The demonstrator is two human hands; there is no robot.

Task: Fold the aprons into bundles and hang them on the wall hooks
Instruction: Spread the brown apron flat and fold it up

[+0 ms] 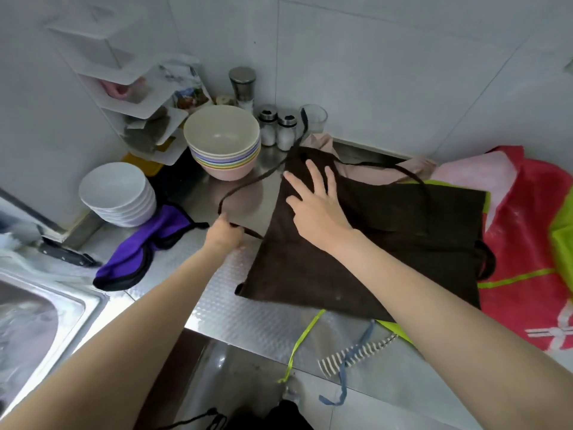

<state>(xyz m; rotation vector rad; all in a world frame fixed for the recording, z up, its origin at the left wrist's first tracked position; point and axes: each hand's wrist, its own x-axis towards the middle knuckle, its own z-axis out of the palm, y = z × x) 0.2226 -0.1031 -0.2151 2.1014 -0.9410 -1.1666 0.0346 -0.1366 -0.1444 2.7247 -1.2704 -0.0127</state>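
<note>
Both my forearms reach over the worktop [248, 311]: my right hand [313, 206] presses flat, fingers spread, on the soft, light brown apron [372, 252] while my left hand [224, 234] pinches its limp strap [248, 184], the best hold.

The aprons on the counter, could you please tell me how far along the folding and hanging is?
Early. A purple apron lies bunched by the sink, possibly bundled already. In hand: the right hand presses the brown apron flat while the left hand has a grip on its strap. Red and pink aprons wait unfolded beneath. No hooks are visible.
</note>
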